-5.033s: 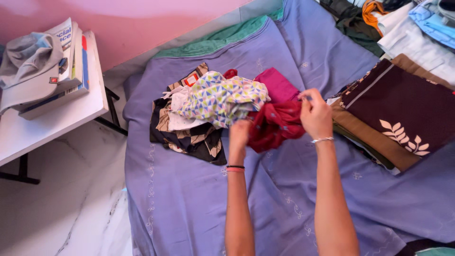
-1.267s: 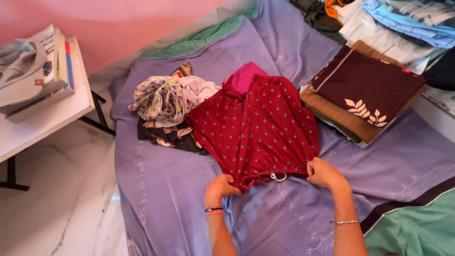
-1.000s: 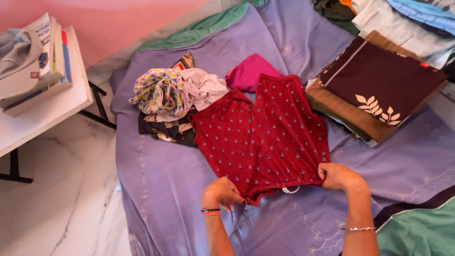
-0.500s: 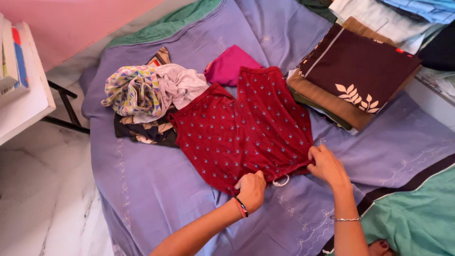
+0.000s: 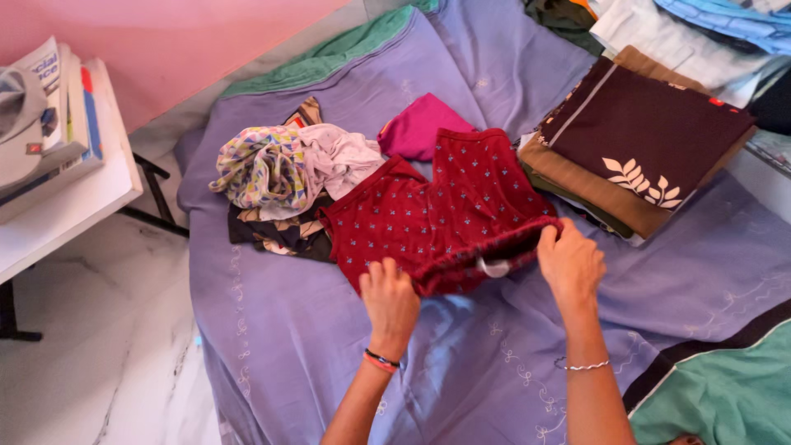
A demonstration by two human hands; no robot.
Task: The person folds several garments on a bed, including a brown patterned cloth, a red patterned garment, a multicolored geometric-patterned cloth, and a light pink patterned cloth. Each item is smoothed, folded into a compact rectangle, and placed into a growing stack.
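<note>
Both hands are on the dark red garment (image 5: 445,218) now, and the grip is closed on cloth: the left hand (image 5: 391,301) pinches the near hem at lower centre of the frame, the right hand (image 5: 570,262) clamps the same hem a little to the right. Half a second ago that hem lay flat and nearer the person; now it is rolled up and carried toward the middle of the cloth, so the garment looks shorter, and I judge a fold is under way, bottom edge going up over the body. A small pale tag or loop (image 5: 494,267) shows at the fold between the hands.

The garment lies spread on the purple bedsheet (image 5: 288,330), centre of the frame. Just beside it at upper left sits a crumpled heap of patterned clothes (image 5: 272,177); a magenta piece (image 5: 420,124) touches its top edge. To the right lies a folded maroon cloth with a leaf print (image 5: 651,124) on a brown one. At far left a white bench (image 5: 82,198) carries stacked books (image 5: 58,124).

The fingertips are buried in the fold, the garment's underside is hidden, and the clothes at upper right are cut off by the frame.
</note>
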